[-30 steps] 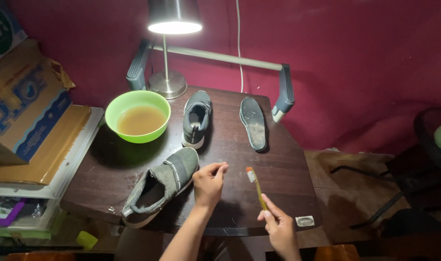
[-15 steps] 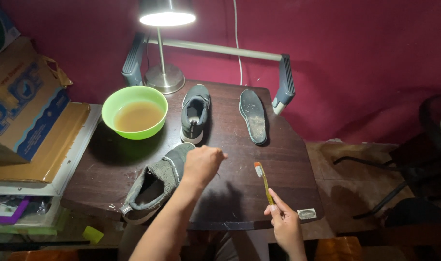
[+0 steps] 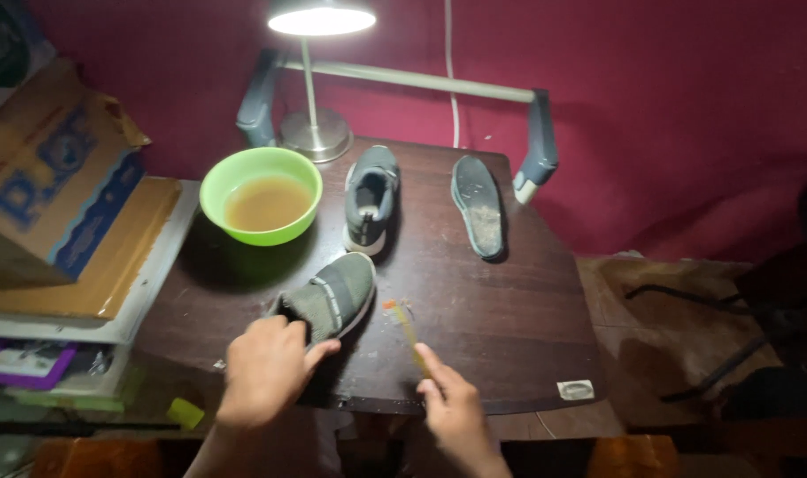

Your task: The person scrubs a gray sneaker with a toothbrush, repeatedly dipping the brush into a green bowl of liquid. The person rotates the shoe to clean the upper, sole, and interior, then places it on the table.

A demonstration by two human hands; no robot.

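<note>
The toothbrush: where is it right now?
In the head view, the toothbrush is in the right hand, just right of the near grey shoe.

The left hand (image 3: 266, 370) has slid back from the toe of the near grey shoe (image 3: 328, 299) to its heel end, now covering the opening. The right hand (image 3: 456, 409) has carried the toothbrush (image 3: 403, 329) leftward, so its bristled head lies just beside that shoe's toe.
</note>
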